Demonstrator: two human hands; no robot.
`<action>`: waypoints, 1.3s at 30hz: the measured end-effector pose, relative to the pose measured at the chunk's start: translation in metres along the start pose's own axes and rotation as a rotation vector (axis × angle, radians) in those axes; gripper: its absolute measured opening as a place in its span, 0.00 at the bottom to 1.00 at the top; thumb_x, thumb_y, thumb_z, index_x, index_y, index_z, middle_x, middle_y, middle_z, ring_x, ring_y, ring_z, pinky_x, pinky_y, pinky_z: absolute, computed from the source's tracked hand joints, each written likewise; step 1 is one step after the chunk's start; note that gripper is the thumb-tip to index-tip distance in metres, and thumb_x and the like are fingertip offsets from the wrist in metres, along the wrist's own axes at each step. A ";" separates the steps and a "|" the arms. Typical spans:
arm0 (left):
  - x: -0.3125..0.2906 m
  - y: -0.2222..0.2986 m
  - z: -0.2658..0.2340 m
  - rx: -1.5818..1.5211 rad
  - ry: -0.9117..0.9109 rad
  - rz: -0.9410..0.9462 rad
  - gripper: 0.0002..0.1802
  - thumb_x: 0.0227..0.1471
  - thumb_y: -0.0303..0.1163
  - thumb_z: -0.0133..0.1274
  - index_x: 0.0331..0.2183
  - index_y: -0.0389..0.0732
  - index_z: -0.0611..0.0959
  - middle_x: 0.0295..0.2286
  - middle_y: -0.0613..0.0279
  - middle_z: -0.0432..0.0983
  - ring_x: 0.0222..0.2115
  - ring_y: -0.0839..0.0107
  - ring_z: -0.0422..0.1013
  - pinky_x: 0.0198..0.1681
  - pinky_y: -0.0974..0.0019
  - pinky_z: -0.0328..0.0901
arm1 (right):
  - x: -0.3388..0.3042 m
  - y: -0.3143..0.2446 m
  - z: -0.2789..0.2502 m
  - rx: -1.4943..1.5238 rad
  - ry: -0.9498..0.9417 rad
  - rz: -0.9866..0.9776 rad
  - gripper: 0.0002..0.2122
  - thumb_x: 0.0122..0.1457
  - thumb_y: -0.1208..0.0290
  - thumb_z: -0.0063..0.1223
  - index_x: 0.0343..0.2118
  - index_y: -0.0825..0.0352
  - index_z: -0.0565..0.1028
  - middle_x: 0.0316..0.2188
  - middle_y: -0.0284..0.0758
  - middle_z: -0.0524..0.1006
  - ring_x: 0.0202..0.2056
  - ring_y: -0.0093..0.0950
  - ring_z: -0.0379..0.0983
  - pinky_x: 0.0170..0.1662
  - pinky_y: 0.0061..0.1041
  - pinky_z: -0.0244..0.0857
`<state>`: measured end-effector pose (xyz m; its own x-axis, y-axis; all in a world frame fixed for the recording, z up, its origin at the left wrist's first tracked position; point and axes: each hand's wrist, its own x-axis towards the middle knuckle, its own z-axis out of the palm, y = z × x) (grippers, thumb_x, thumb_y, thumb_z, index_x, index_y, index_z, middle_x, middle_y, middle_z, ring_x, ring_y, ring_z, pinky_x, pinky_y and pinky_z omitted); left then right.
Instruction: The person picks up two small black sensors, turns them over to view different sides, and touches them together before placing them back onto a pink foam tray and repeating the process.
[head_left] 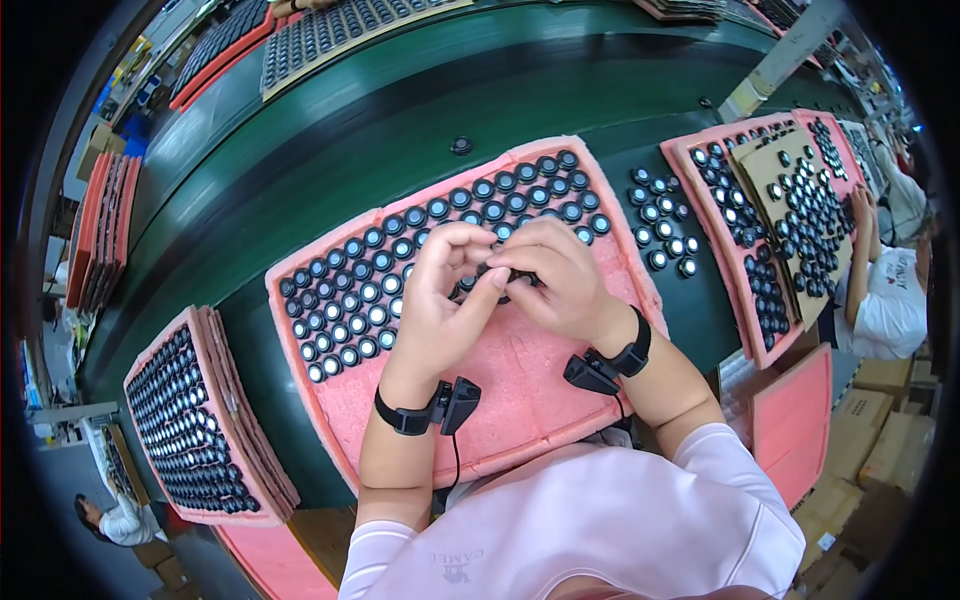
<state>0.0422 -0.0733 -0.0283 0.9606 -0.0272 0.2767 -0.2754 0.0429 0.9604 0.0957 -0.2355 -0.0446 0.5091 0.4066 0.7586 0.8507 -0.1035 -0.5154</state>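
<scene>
My left hand [446, 292] and my right hand [558, 278] meet above a pink foam tray [520, 400]. Fingers of both hands are bent and pinched around a small round black part [520, 284], mostly hidden by the fingers. Which hand bears more of its weight I cannot tell. Rows of similar black round parts [373, 237] with pale, shiny tops stand in the far and left portions of the tray, some of them covered by my hands. Bare pink foam shows nearer to me, below my wrists.
One loose part [461, 145] lies on the green conveyor belt [350, 130] beyond the tray. More loose parts [663, 215] sit to the right, beside another pink tray [745, 270] with cardboard [780, 165] on it. Stacked filled trays [185, 420] stand left. A co-worker [890, 290] is at the right.
</scene>
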 end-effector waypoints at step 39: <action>-0.016 -0.003 0.023 0.834 -0.502 0.042 0.22 0.45 0.35 0.60 0.40 0.34 0.74 0.43 0.48 0.73 0.43 0.54 0.71 0.45 0.58 0.67 | 0.019 0.011 -0.038 -0.522 -0.554 0.177 0.09 0.48 0.74 0.58 0.33 0.64 0.73 0.32 0.35 0.74 0.34 0.35 0.73 0.38 0.31 0.67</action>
<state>0.0271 -0.0960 -0.0349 0.8745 -0.4730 0.1079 -0.4335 -0.6620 0.6115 0.1196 -0.2635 -0.0202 0.6200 0.7240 0.3023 0.7845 -0.5670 -0.2511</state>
